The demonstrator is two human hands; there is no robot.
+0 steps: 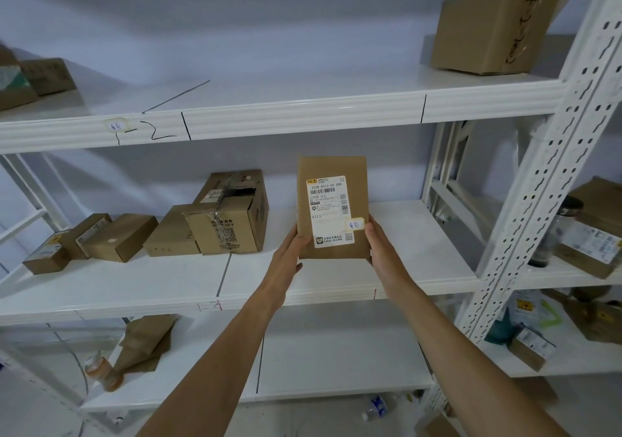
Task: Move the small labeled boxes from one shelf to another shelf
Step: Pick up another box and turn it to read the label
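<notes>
- Head view: two bare forearms reach up and forward from the bottom edge, and they meet at one flat brown box (331, 206) held upright in front of the middle shelf (336, 288).
- The left hand (289, 251) presses against the box's lower left edge, fingers out of sight behind it.
- The right hand (383, 251) clasps the lower right edge, thumb lying along the side next to a small yellow sticker (355, 224); both hands are closed on the box.
- The box faces the camera with its white shipping label (329, 211), barcode at the top, yellow sticker at the label's right edge. Whether its bottom edge touches the shelf I cannot tell.
- Farther left on the same shelf stand several more cardboard boxes: a taped carton (232, 217) with a torn top, a lower one (173, 234) touching its left side, and smaller ones (117, 236) towards the left post.
- Below, the lower shelf (336, 393) carries a crumpled brown paper bag (146, 340) and a bottle (101, 371) lying beside it.
- Above, the upper shelf (303, 110) has handwritten marks on its front rim, and a large carton (491, 29) sits at its right end.
- To the right, past the perforated white post (552, 167), a neighbouring rack holds more parcels.
</notes>
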